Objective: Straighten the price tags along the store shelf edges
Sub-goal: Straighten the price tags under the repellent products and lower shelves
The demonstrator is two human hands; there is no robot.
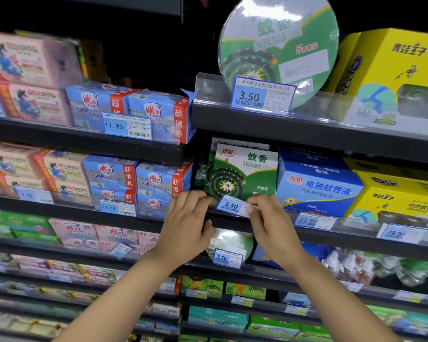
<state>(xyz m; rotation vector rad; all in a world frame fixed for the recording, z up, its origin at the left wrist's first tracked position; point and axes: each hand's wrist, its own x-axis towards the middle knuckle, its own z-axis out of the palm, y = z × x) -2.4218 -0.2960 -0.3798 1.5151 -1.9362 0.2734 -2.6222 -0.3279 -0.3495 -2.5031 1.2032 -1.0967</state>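
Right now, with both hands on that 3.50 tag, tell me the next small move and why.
Probably turn the 3.50 tag level and press it flat into the shelf edge. It sits tilted, its right end lower than its left, while the 15.80 tag beside it lies along the strip. The left hand and right hand already pinch its two ends, so a slight twist should do.

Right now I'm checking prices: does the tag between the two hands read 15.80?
No, the tag pinched between the left hand and right hand reads 3.50; the 15.80 tag sits further right.
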